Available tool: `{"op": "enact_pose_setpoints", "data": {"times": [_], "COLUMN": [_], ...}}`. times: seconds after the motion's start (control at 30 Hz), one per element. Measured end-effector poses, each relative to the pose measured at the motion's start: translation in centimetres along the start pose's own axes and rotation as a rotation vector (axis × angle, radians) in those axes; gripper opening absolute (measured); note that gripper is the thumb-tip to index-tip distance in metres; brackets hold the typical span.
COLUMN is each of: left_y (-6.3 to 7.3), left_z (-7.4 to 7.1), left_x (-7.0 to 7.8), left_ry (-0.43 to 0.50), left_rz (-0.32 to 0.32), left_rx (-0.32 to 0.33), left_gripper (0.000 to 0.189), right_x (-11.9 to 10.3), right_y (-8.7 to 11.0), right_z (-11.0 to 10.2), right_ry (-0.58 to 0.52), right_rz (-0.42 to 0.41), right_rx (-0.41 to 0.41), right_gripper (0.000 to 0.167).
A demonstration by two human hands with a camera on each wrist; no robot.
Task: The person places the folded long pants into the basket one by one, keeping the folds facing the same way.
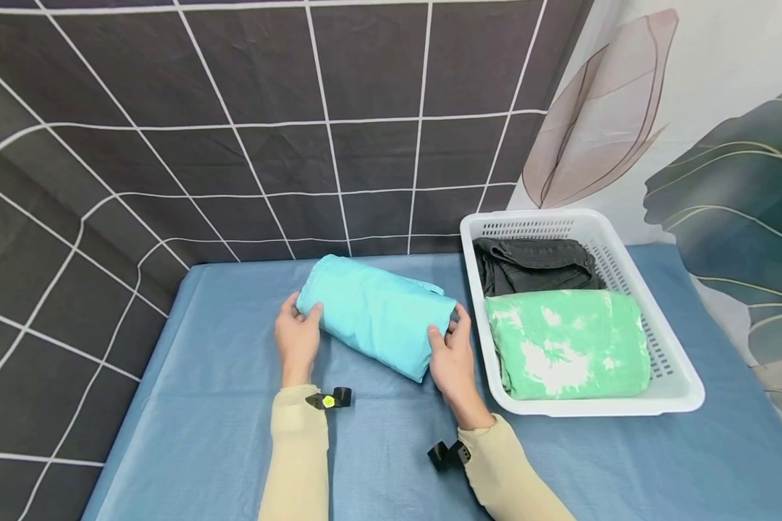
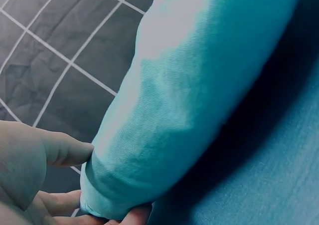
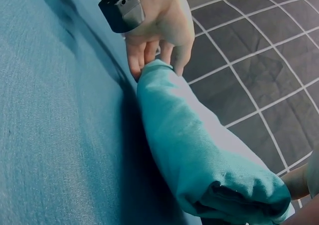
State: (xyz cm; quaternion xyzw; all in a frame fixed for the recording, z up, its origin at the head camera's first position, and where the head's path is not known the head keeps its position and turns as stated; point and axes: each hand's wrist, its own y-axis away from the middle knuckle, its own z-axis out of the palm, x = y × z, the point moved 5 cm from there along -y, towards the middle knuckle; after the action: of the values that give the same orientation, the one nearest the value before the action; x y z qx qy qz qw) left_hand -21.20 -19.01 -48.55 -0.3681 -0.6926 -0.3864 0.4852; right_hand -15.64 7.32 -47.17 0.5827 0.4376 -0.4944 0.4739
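A folded turquoise garment (image 1: pixel 378 311) is held at both ends over the blue-covered surface, slanting down toward the right in the head view. My left hand (image 1: pixel 297 336) grips its left end, thumb on the near side and fingers round the end. At the other end my right hand (image 1: pixel 452 358) pinches it between thumb and fingers. The left wrist view has the left thumb and fingertips on the rolled end of the garment (image 2: pixel 154 120). In the right wrist view, loose fold layers show at the near end of the garment (image 3: pixel 199 145).
To the right stands a white plastic basket (image 1: pixel 680 394) with slotted walls. Inside lie a folded dark grey garment (image 1: pixel 534 266) and a folded green-and-white tie-dye garment (image 1: pixel 567 344). A dark gridded curtain (image 1: pixel 267 159) backs the blue cover (image 1: pixel 195 405).
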Motion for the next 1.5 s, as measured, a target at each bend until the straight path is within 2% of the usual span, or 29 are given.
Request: {"op": "enact_pose_setpoints", "data": {"times": [0.9,1.23,1.5], "left_y": [0.8,1.1,1.5], "left_z": [-0.6,-0.8,-1.0], "left_x": [1.3,2.1,2.7], "left_ry": [-0.015,0.026,0.057], "left_rz": [0.024,0.026,0.038], "left_rx": [0.024,0.038,0.022], "left_gripper": [0.059,0.059,0.059], "right_x": [-1.7,-2.8,-3.5], "right_y": [0.9,1.5,1.8], "right_z": [-0.4,-0.6,-0.7], "right_ry": [0.021,0.019,-0.021], "right_rz": [-0.058,-0.092,-0.114], "right_rx": [-0.001,-0.005,-0.034], "right_gripper": [0.065,0.065,0.064]}}
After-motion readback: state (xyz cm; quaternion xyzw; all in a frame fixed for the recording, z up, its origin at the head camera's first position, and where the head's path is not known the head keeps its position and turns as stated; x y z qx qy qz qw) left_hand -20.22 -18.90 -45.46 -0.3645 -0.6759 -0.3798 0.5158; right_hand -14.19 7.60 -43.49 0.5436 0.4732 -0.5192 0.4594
